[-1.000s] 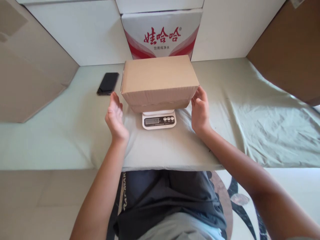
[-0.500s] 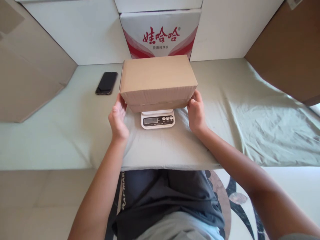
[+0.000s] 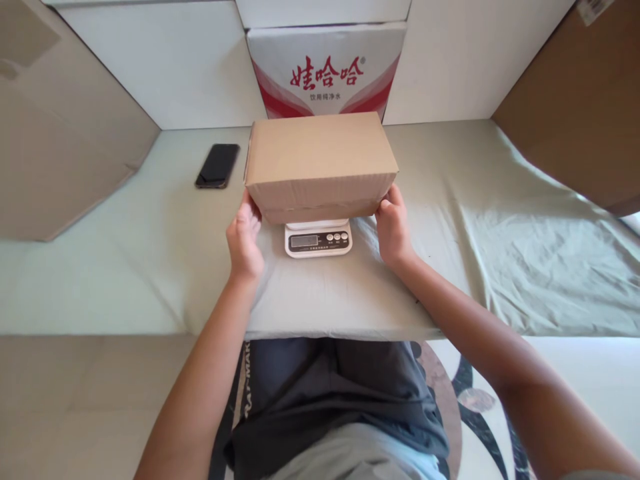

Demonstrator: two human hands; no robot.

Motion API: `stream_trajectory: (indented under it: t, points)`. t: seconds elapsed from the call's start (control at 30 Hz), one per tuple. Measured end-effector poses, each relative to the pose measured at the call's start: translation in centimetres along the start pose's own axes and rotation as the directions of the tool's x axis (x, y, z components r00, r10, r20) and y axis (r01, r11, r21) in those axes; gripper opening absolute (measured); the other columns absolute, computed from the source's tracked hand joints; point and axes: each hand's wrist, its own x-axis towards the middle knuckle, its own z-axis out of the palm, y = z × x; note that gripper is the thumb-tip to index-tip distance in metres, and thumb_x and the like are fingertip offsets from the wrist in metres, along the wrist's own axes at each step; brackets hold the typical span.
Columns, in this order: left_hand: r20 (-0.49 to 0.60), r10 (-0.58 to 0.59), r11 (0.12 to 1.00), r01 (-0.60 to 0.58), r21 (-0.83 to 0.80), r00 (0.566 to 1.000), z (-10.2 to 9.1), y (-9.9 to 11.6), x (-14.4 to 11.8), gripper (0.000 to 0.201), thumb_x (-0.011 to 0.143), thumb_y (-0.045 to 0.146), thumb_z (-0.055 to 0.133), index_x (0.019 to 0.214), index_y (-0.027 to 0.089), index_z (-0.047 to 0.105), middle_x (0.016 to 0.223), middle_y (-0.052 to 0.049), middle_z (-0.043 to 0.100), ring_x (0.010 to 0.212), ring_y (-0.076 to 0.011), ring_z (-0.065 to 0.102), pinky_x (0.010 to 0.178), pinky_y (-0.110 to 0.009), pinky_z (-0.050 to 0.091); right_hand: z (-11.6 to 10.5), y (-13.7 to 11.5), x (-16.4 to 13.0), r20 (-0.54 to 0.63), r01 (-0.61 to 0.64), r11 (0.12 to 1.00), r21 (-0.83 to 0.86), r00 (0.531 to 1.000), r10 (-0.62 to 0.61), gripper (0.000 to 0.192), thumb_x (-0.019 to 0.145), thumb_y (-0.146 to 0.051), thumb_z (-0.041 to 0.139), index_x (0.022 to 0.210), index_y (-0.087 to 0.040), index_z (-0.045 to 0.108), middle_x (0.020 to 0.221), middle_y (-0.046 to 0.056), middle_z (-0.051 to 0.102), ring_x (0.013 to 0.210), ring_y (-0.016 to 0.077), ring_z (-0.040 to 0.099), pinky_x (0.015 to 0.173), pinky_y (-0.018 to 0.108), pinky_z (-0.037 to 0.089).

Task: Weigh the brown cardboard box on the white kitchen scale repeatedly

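A closed brown cardboard box (image 3: 323, 150) sits on or just over a white digital kitchen scale (image 3: 319, 241), hiding most of its platform. The scale's small display and round buttons face me; I cannot read any figure on the display. My left hand (image 3: 245, 235) grips the box at its lower left corner, fingers partly hidden behind it. At the lower right corner my right hand (image 3: 393, 227) holds the box, thumb in front and fingertips out of sight beneath the edge.
A black smartphone (image 3: 217, 166) lies left of the box on the pale green cloth (image 3: 165, 267). Behind stands a white and red carton (image 3: 327, 73) with Chinese lettering. Large cardboard pieces rise at the left (image 3: 70, 133) and right (image 3: 570, 113).
The view has shifted slightly. Both hands stay at the box's lower corners, and the box keeps nearly the same place over the scale.
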Motion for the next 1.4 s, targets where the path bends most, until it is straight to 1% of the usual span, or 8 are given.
stream_trajectory:
  t: [0.33, 0.6, 0.8, 1.03, 1.13, 1.23, 1.3, 1.4]
  points:
    - [-0.002, -0.007, 1.000, 0.007, 0.014, 1.000, 0.6, 0.5, -0.3, 0.082, 0.092, 0.084, 0.052, 0.149, 0.027, 0.067, 0.162, -0.011, 0.062, 0.159, -0.0321, 0.049, 0.132, -0.045, 0.038, 0.2, -0.1, 0.0, 0.004, -0.001, 1.000, -0.020, 1.000, 0.001, 0.053, 0.090, -0.064, 0.057, 0.136, -0.037, 0.059, 0.163, 0.000, 0.056, 0.161, 0.0335, 0.042, 0.135, 0.058, 0.038]
    - [-0.009, -0.011, 1.000, 0.011, -0.015, 1.000, 0.9, 0.9, -0.4, 0.077, 0.093, 0.080, 0.055, 0.145, 0.025, 0.070, 0.160, -0.014, 0.063, 0.159, -0.0355, 0.048, 0.134, -0.053, 0.033, 0.4, -0.7, 0.0, 0.018, 0.009, 0.999, -0.041, 1.000, -0.008, 0.056, 0.091, -0.068, 0.056, 0.138, -0.038, 0.059, 0.160, -0.001, 0.059, 0.160, 0.0333, 0.043, 0.134, 0.057, 0.039]
    - [-0.032, -0.046, 0.997, 0.043, -0.071, 0.998, 1.0, 1.0, -0.4, 0.078, 0.087, 0.085, 0.061, 0.139, 0.029, 0.074, 0.159, -0.011, 0.064, 0.158, -0.0353, 0.049, 0.132, -0.054, 0.036, 0.5, -0.7, 0.3, 0.018, 0.010, 1.000, -0.028, 1.000, -0.010, 0.055, 0.088, -0.067, 0.058, 0.136, -0.039, 0.061, 0.158, -0.002, 0.062, 0.161, 0.0342, 0.043, 0.137, 0.059, 0.035]
    - [-0.002, -0.030, 0.998, 0.029, -0.050, 1.000, 1.2, 1.4, -0.2, 0.080, 0.085, 0.087, 0.061, 0.138, 0.028, 0.075, 0.155, -0.012, 0.068, 0.155, -0.0375, 0.053, 0.129, -0.056, 0.039, 1.2, -2.3, 0.8, 0.022, 0.089, 0.995, -0.035, 0.996, -0.088, 0.068, 0.086, -0.074, 0.062, 0.144, -0.041, 0.056, 0.161, -0.001, 0.058, 0.163, 0.0358, 0.041, 0.136, 0.058, 0.039]
    - [0.032, -0.007, 0.998, 0.009, -0.057, 0.999, 1.3, 2.6, 1.4, 0.080, 0.084, 0.085, 0.064, 0.139, 0.029, 0.074, 0.156, -0.011, 0.066, 0.158, -0.0387, 0.049, 0.129, -0.056, 0.040, 1.5, -3.3, 2.3, 0.023, 0.157, 0.985, -0.074, 0.988, -0.156, 0.067, 0.087, -0.079, 0.058, 0.144, -0.043, 0.056, 0.160, -0.003, 0.058, 0.165, 0.0370, 0.036, 0.138, 0.062, 0.033]
    - [0.087, 0.032, 0.996, -0.025, -0.081, 0.996, 1.4, 3.1, 4.7, 0.076, 0.087, 0.084, 0.062, 0.139, 0.029, 0.073, 0.154, -0.007, 0.068, 0.161, -0.0371, 0.044, 0.130, -0.051, 0.041, 2.1, -2.9, 5.4, 0.031, 0.204, 0.976, -0.080, 0.979, -0.202, 0.068, 0.089, -0.081, 0.054, 0.146, -0.045, 0.054, 0.159, -0.004, 0.057, 0.167, 0.0366, 0.034, 0.139, 0.063, 0.031]
    - [0.094, 0.053, 0.995, -0.045, -0.084, 0.994, 1.6, 2.3, 7.5, 0.072, 0.092, 0.082, 0.058, 0.138, 0.028, 0.073, 0.150, -0.004, 0.071, 0.162, -0.0346, 0.043, 0.129, -0.048, 0.041, 2.7, -1.7, 7.9, 0.022, 0.194, 0.976, -0.101, 0.981, -0.193, 0.072, 0.089, -0.084, 0.051, 0.150, -0.047, 0.048, 0.160, -0.004, 0.056, 0.168, 0.0349, 0.032, 0.139, 0.062, 0.032]
    - [0.038, 0.072, 0.993, -0.068, -0.101, 0.997, 2.1, -0.7, 11.4, 0.069, 0.100, 0.076, 0.051, 0.137, 0.020, 0.070, 0.144, -0.005, 0.074, 0.160, -0.0321, 0.047, 0.126, -0.047, 0.041, 3.8, 0.8, 11.3, 0.009, 0.173, 0.980, -0.096, 0.985, -0.173, 0.082, 0.087, -0.087, 0.047, 0.156, -0.044, 0.040, 0.165, -0.003, 0.051, 0.169, 0.0289, 0.030, 0.140, 0.056, 0.032]
